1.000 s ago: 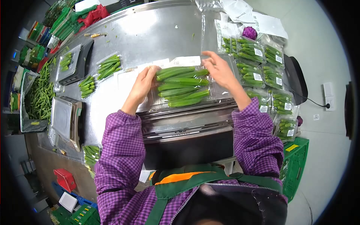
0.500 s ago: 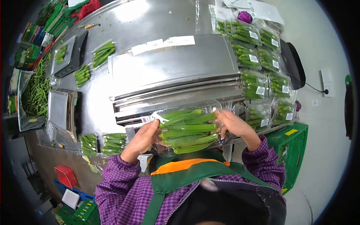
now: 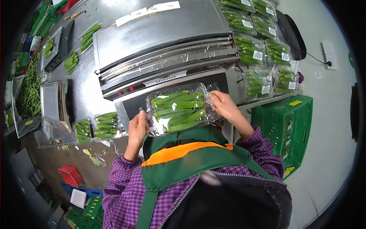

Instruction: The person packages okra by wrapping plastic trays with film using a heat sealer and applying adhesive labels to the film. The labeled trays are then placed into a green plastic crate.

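Held pkg (image 3: pixel 177 110): clear glossy plas.; machine top (image 3: pixel 160 32): smooth metal w/ sheen; apron (image 3: pixel 202 162): matt cloth.

Steel table (image 3: pixel 85 89) with scales (image 3: pixel 50 102), packs (image 3: pixel 106 126)

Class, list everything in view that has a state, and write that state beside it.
Clear plastic pack of green okra: gripped at both ends; seal unclear.
Bare left hand: gripping the pack's left edge.
Bare right hand: gripping its right edge.
Round red lights on the silver metal machine: lit.
Black plug: inserted in the white wall socket.
Green plastic crate: holding packs.
Clear okra packs with white labels: laid in rows.
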`<action>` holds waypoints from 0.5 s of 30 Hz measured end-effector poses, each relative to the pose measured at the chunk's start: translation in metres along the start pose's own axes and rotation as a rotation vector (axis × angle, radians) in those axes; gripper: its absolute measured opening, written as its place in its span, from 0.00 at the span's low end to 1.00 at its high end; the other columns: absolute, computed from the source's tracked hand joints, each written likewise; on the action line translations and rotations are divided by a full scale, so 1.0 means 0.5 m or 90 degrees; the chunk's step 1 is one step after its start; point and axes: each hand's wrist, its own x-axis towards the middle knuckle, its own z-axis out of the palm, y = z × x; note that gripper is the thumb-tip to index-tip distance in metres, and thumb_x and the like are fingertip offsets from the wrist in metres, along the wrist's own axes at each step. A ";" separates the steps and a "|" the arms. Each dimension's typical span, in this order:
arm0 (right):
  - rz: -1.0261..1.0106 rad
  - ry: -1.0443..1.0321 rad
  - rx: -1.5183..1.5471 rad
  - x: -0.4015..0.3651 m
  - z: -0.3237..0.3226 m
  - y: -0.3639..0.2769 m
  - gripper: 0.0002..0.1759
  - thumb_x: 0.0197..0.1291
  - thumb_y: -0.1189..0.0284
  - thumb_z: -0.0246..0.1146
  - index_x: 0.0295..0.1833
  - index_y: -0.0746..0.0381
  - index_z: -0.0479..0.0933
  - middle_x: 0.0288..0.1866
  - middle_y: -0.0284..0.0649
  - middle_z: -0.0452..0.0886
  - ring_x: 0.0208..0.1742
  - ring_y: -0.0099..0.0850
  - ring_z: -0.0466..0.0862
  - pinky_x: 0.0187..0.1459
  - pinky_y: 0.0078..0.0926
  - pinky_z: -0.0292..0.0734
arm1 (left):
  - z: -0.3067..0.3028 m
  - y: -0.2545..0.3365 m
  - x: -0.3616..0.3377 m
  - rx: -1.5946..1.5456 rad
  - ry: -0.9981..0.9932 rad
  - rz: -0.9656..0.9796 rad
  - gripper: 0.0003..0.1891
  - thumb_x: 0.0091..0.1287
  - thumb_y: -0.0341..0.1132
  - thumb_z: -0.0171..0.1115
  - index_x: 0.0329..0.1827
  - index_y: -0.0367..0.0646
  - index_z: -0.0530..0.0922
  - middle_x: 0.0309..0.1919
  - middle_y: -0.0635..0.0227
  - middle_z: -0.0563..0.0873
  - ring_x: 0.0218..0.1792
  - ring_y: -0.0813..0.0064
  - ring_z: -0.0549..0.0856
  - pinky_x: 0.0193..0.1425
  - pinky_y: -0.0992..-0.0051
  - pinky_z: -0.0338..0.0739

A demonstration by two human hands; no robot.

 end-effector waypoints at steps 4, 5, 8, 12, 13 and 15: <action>-0.139 0.192 0.033 0.019 0.022 0.058 0.12 0.65 0.70 0.56 0.42 0.69 0.77 0.26 0.27 0.74 0.27 0.12 0.67 0.29 0.14 0.64 | 0.023 -0.034 -0.013 -0.267 0.078 -0.030 0.19 0.71 0.49 0.51 0.28 0.45 0.75 0.11 0.84 0.62 0.11 0.92 0.58 0.12 0.85 0.50; -0.138 0.191 0.032 0.019 0.016 0.060 0.12 0.65 0.70 0.56 0.42 0.69 0.77 0.26 0.27 0.74 0.27 0.12 0.67 0.29 0.14 0.64 | 0.021 -0.034 -0.013 -0.268 0.077 -0.031 0.19 0.71 0.49 0.51 0.28 0.45 0.75 0.11 0.84 0.62 0.11 0.92 0.58 0.12 0.85 0.50; -0.167 0.267 0.159 -0.002 0.011 0.028 0.09 0.64 0.73 0.58 0.43 0.68 0.78 0.26 0.24 0.74 0.25 0.12 0.67 0.27 0.12 0.62 | -0.019 -0.045 -0.009 -0.227 0.188 0.041 0.17 0.71 0.47 0.53 0.28 0.45 0.76 0.12 0.84 0.62 0.12 0.92 0.58 0.11 0.86 0.50; -0.047 0.218 0.165 -0.051 0.000 0.033 0.09 0.64 0.73 0.59 0.43 0.68 0.78 0.27 0.26 0.76 0.25 0.11 0.68 0.26 0.11 0.62 | -0.076 -0.054 -0.032 -0.170 0.180 0.025 0.19 0.71 0.47 0.53 0.26 0.44 0.75 0.12 0.84 0.62 0.12 0.92 0.59 0.12 0.86 0.51; -0.045 0.218 0.165 -0.057 -0.003 0.047 0.09 0.64 0.73 0.59 0.43 0.68 0.78 0.27 0.26 0.76 0.25 0.11 0.68 0.26 0.11 0.62 | -0.078 -0.075 -0.037 -0.169 0.180 0.023 0.19 0.71 0.47 0.53 0.26 0.44 0.75 0.12 0.84 0.62 0.12 0.92 0.59 0.12 0.86 0.51; -0.044 0.226 0.127 -0.070 -0.007 0.067 0.09 0.64 0.73 0.59 0.43 0.68 0.78 0.27 0.26 0.76 0.26 0.11 0.70 0.27 0.11 0.62 | -0.075 -0.106 -0.046 -0.103 0.152 0.018 0.19 0.71 0.47 0.53 0.24 0.45 0.74 0.11 0.84 0.62 0.11 0.92 0.59 0.12 0.86 0.51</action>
